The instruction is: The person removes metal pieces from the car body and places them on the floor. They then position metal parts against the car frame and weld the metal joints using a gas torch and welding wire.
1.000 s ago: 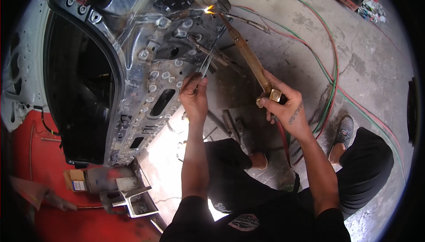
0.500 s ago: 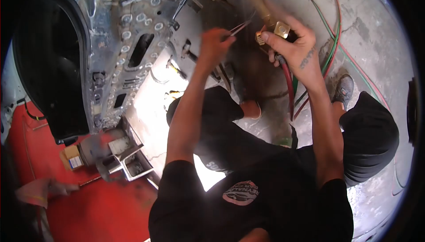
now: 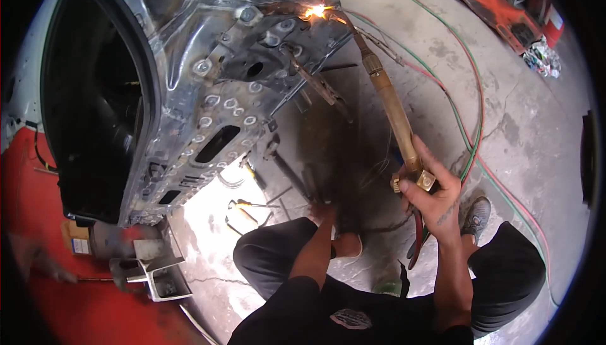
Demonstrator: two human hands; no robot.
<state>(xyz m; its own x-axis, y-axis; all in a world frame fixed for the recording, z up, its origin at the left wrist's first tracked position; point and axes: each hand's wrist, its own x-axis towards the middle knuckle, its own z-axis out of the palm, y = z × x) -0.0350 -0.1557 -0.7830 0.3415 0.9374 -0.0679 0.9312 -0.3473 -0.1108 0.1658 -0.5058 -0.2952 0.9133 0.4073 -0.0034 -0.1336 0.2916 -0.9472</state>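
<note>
My right hand (image 3: 435, 196) is wrapped around the valve end of a brass gas torch (image 3: 394, 111). The torch points up and away, its tip at the edge of a bare-metal car body panel (image 3: 183, 61). Bright orange flame and glow (image 3: 317, 11) show where tip and panel meet. Red and dark hoses (image 3: 416, 241) hang below the grip. Low down by my knee is my left hand (image 3: 322, 211), in shadow and blurred, near the handle of a hammer (image 3: 284, 165); its fingers cannot be made out. Clamping pliers (image 3: 315, 83) hang from the panel.
Green and red hoses (image 3: 470, 92) curve across the concrete floor at right. An orange metal part (image 3: 486, 1) lies at the upper right. Yellow-handled tools (image 3: 252, 205) rest in the sunlit patch. A square metal frame (image 3: 167, 285) stands at lower left on red flooring.
The torch has swung to the panel's edge, where flame now shows. My left hand, which held a thin shiny thing near the torch, has dropped toward the floor. The view has shifted.
</note>
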